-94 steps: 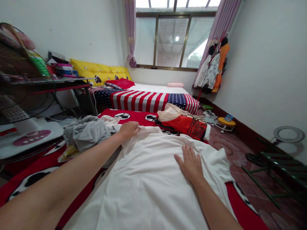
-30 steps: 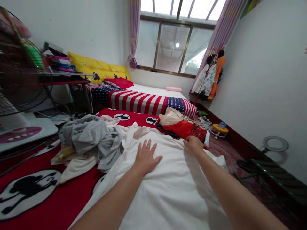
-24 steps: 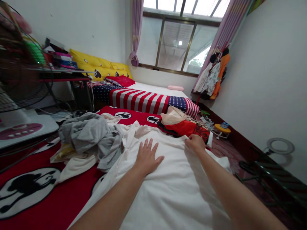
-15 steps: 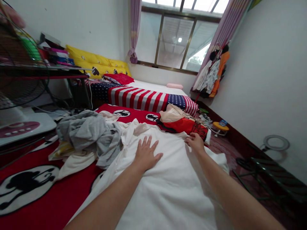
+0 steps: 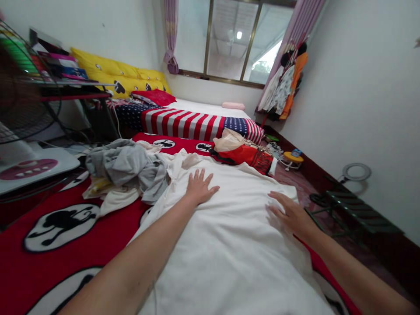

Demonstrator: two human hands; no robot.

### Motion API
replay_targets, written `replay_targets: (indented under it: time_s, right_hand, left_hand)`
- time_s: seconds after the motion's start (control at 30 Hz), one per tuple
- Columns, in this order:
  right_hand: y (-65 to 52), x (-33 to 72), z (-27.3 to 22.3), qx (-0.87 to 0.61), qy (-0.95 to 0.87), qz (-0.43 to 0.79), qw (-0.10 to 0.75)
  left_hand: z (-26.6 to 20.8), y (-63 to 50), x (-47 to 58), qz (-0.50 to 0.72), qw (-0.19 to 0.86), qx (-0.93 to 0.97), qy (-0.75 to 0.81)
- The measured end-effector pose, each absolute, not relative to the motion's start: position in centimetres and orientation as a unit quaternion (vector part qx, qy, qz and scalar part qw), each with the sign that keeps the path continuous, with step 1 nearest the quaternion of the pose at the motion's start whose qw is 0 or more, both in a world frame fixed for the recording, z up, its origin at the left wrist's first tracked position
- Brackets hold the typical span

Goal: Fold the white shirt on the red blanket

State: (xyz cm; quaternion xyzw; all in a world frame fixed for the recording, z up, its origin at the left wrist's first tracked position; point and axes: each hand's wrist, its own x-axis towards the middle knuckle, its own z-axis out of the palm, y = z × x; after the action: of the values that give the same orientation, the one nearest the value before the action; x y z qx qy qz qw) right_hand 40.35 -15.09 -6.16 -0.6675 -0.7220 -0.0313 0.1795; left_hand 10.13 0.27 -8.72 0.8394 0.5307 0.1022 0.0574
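A: Where does the work stand?

B: It looks like a smoothing step. The white garment (image 5: 236, 236) lies spread on the red blanket (image 5: 121, 236), right under the left hand (image 5: 198, 191), running from just beyond its fingers back towards the person.

A: And the fingers themselves?

B: The left ones are fanned out, palm down, on the white garment. Those of the right hand (image 5: 291, 213) are loosely parted and a little blurred, pinching nothing that shows — whether they touch the fabric or hover just over it, one cannot tell.

A: What would the next move call for?

B: Probably a steady left palm, with the right fingers settling near the right edge to ease out the ripples between the two hands.

A: Anything in the way?

B: Left of the left fingers, a rumpled grey garment (image 5: 121, 164) crowds — apparently touches — the white one. Beyond the right fingers, a red and cream bundle (image 5: 239, 155) sits close to the far edge, so a long stroke could catch either.

A: And farther out?

B: Well left of the fingers, a fan (image 5: 65, 159) and a desk (image 5: 92, 96); far ahead, a bed (image 5: 183, 124) with a striped cover; right of the right fingers, a green slatted rack (image 5: 361, 210), and a yellow stool (image 5: 293, 158) beyond them.
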Motion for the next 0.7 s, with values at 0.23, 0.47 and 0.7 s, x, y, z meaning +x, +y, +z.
replay_targets:
  time_s: [0.23, 0.47, 0.7]
  right_hand:
    - [-25.2, 31.6, -3.7, -0.549, -0.825, 0.061, 0.119]
    - [-30.9, 31.0, -1.8, -0.567, -0.809, 0.154, 0.020]
    - [-32.1, 33.8, -4.8, -0.583, -0.784, 0.204, 0.060]
  left_hand:
    - [-5.0, -0.8, 7.5, 0.010, 0.187, 0.874, 0.449]
    - [-2.0, -9.5, -0.1, 0.058, 0.284, 0.917, 0.275]
    - [0.2, -17.2, -7.0, -0.108, 0.322, 0.898, 0.281]
